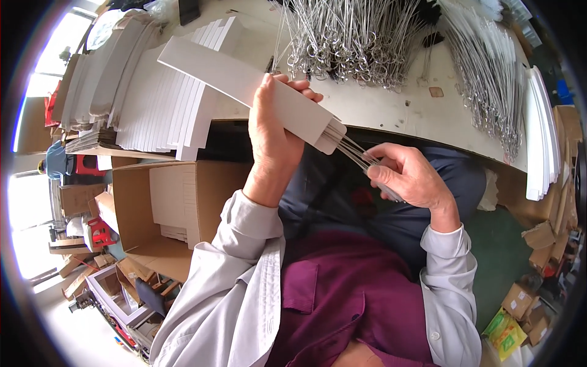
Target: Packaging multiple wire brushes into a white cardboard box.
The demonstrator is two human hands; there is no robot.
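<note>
A long narrow white carton [223, 76] lies tilted across my left hand [275, 128], whose fingers and thumb are wrapped round it. Its lower right end is open, with a small flap hanging there. From that opening sticks a bundle of thin metal rods [353, 148], partly inside the carton. My right hand [411, 174] grips the outer ends of the bundle between thumb and fingers. The rods' far ends are hidden in the carton, and my palm covers most of the near ends.
A large heap of looped-end metal rods [351, 49] lies on the table [367, 107], with another pile [483, 73] to its right. Stacked white cartons [159, 110] stand at left, more [541, 134] at right. Below left is an open cardboard box [147, 254] with white cartons inside.
</note>
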